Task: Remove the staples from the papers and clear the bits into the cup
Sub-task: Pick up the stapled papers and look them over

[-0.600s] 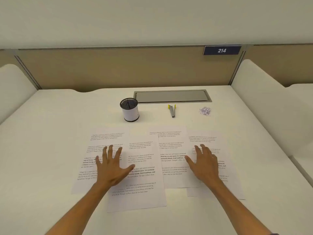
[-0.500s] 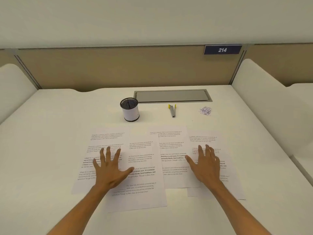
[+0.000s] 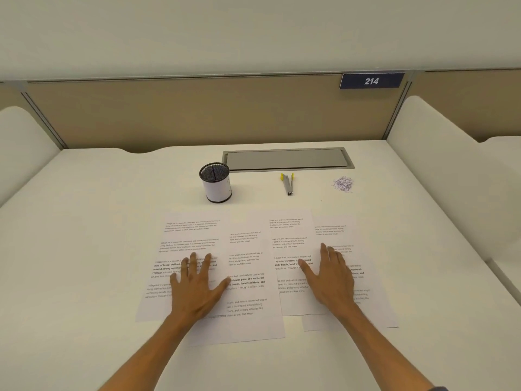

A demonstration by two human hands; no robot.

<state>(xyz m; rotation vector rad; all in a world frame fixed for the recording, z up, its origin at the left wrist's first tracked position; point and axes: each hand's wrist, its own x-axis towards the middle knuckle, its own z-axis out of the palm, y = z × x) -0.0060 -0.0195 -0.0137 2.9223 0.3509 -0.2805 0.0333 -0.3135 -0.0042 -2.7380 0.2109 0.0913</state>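
Resting flat with fingers spread wide, the left hand (image 3: 197, 289) and the right hand (image 3: 332, 280) press on the papers (image 3: 248, 277) near the front edge of the surface (image 3: 84, 221). Toward the back edge stand the cup (image 3: 216, 183), the staple remover (image 3: 288, 184) and a heap of bits (image 3: 343, 184).

A single wide-angle head view looks forward and down from the near edge of the desk (image 3: 84, 221) toward its far edge, where the partition panel (image 3: 197, 114) rises. It sits close above both forearms, and the desk's left and right edges bow outward. No second view overlaps it.
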